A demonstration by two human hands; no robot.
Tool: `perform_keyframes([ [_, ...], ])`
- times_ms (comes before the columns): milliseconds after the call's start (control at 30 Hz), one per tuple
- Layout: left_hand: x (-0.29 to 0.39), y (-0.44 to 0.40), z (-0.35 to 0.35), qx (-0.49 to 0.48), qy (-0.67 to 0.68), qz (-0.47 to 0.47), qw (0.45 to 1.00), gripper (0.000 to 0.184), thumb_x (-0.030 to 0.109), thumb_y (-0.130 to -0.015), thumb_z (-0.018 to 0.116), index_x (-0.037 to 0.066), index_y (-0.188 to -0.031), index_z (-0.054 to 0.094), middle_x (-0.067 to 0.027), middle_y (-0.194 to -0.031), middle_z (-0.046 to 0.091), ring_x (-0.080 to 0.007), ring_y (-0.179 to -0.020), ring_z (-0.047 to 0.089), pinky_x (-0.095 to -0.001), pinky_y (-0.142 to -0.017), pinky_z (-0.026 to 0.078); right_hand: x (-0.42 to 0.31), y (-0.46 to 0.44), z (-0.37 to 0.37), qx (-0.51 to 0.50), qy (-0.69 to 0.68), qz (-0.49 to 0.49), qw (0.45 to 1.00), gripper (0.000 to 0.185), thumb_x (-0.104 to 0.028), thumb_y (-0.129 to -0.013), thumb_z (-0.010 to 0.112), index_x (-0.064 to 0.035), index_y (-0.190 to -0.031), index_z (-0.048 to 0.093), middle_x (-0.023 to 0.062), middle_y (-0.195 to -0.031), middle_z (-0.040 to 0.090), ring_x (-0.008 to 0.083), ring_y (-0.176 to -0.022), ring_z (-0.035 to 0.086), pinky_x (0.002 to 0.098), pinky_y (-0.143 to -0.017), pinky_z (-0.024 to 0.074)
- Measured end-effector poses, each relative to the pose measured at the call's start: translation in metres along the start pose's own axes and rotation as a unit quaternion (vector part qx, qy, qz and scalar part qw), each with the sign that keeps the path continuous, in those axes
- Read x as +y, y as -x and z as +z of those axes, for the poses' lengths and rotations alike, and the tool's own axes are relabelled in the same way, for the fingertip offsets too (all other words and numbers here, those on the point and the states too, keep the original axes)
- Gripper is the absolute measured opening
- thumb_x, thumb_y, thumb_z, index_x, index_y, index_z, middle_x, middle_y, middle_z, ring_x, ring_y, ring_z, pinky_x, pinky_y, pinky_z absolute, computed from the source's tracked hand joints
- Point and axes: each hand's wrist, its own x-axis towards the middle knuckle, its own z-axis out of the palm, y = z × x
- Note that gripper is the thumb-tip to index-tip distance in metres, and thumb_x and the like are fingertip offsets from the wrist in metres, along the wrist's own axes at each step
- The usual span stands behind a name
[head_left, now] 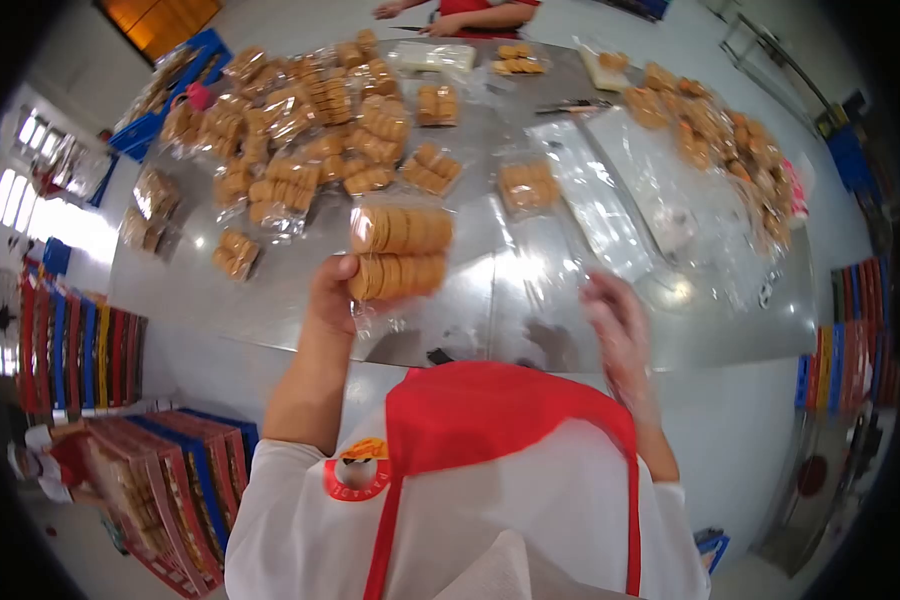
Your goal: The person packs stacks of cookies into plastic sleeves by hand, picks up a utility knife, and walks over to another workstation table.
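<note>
My left hand (334, 292) is closed round a clear plastic pack of round golden biscuits (402, 230), held up above the metal table. The biscuits stand on edge in two rows, and the thumb presses on the pack's left side. On the right, my right hand (618, 325) hovers at the table's near edge, seemingly in a thin clear glove. Its fingers look bent but are blurred. Just beyond it lies a stack of clear plastic bags (600, 200). A single biscuit pack (528, 187) rests between the bags and the held pack.
Many wrapped biscuit packs (290, 110) are heaped on the metal table (270, 310) at left. Unbagged biscuits (705, 120) pile up at the far right. A dark tool (573, 106) lies mid-table. Across the table stands another person (475, 18). Stacked crates (170, 490) stand at lower left.
</note>
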Motion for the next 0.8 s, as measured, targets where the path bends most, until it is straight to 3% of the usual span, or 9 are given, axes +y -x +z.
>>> perform_keyframes([
  [33,-0.018,-0.019,0.014,-0.102,0.136,-0.008,0.985,0.090,0.053,-0.080,0.061,0.003,-0.150,0.032,-0.0258,-0.145,0.043,-0.0459,-0.131,0.045,-0.0633,-0.105,0.039,-0.047,0.013,0.025,0.005,0.163,0.045,0.986,0.071,-0.031,-0.088,0.067,-0.0112,-0.150,0.037,0.0100,-0.131,0.053,0.0216,-0.122,0.049,0.0369,-0.098,0.0464],
  [133,-0.036,-0.033,0.050,-0.134,0.219,-0.061,0.964,0.083,0.052,-0.085,0.055,-0.001,-0.146,0.036,-0.0262,-0.142,0.046,-0.0504,-0.123,0.050,-0.0594,-0.100,0.044,-0.055,-0.008,0.076,-0.085,-0.117,-0.007,0.989,0.074,-0.036,-0.088,0.067,-0.0070,-0.148,0.036,0.0127,-0.129,0.055,0.0222,-0.113,0.055,0.0336,-0.091,0.0491],
  [233,-0.058,-0.048,0.079,-0.136,0.249,-0.116,0.952,0.071,0.047,-0.092,0.050,-0.001,-0.142,0.040,-0.0233,-0.136,0.053,-0.0424,-0.116,0.058,-0.0492,-0.098,0.048,-0.066,-0.005,0.070,-0.024,-0.074,0.102,0.992,0.058,-0.025,-0.092,0.066,-0.0054,-0.141,0.042,0.0106,-0.124,0.057,0.0185,-0.108,0.058,0.0321,-0.089,0.0508],
  [333,-0.060,-0.044,0.068,0.152,-0.001,-0.181,0.972,0.058,0.041,-0.098,0.045,0.002,-0.141,0.043,-0.0194,-0.130,0.058,-0.0322,-0.112,0.062,-0.0405,-0.097,0.049,-0.064,0.002,0.069,0.054,-0.124,0.138,0.981,0.041,-0.015,-0.094,0.062,-0.0036,-0.132,0.048,0.0090,-0.119,0.058,0.0152,-0.102,0.060,0.0306,-0.090,0.0516],
  [467,-0.048,-0.040,0.042,0.091,-0.453,0.029,0.886,0.056,0.016,-0.086,0.060,0.002,-0.138,0.046,-0.0148,-0.134,0.056,-0.0252,-0.121,0.055,-0.0345,-0.102,0.041,-0.045,0.008,0.058,0.062,-0.215,0.170,0.960,0.034,-0.020,-0.096,0.062,-0.0005,-0.122,0.052,0.0103,-0.114,0.060,0.0172,-0.101,0.061,0.0308,-0.086,0.0546],
  [533,-0.046,-0.042,0.077,0.065,-0.510,0.179,0.839,0.059,0.007,-0.074,0.064,0.002,-0.131,0.053,-0.0144,-0.127,0.059,-0.0265,-0.117,0.057,-0.0355,-0.101,0.043,-0.042,0.011,0.055,0.038,-0.185,0.170,0.967,0.032,-0.022,-0.097,0.060,0.0007,-0.119,0.054,0.0111,-0.112,0.061,0.0189,-0.101,0.063,0.0303,-0.084,0.0563],
  [633,-0.041,-0.037,0.078,-0.065,-0.550,0.197,0.809,0.074,0.009,-0.064,0.075,0.005,-0.134,0.051,-0.0120,-0.124,0.059,-0.0269,-0.115,0.056,-0.0382,-0.102,0.040,-0.053,0.014,0.062,0.062,-0.275,0.329,0.901,0.035,-0.027,-0.099,0.056,0.0022,-0.119,0.054,0.0119,-0.112,0.062,0.0227,-0.103,0.063,0.0330,-0.088,0.0555],
  [733,-0.034,-0.036,0.070,-0.149,-0.570,0.125,0.798,0.073,0.005,-0.069,0.072,0.006,-0.136,0.041,-0.0103,-0.119,0.058,-0.0241,-0.112,0.057,-0.0369,-0.101,0.043,-0.047,0.008,0.054,-0.002,-0.164,0.386,0.908,0.041,-0.034,-0.100,0.054,0.0034,-0.116,0.056,0.0126,-0.107,0.062,0.0218,-0.097,0.065,0.0377,-0.085,0.0583],
  [800,-0.046,-0.026,0.079,-0.014,-0.438,0.033,0.898,0.064,0.003,-0.073,0.069,0.006,-0.132,0.044,-0.0095,-0.117,0.057,-0.0205,-0.111,0.057,-0.0340,-0.098,0.044,-0.035,0.012,0.059,0.005,-0.255,0.294,0.921,0.046,-0.037,-0.100,0.051,0.0042,-0.118,0.055,0.0127,-0.108,0.062,0.0229,-0.100,0.064,0.0400,-0.089,0.0568],
])
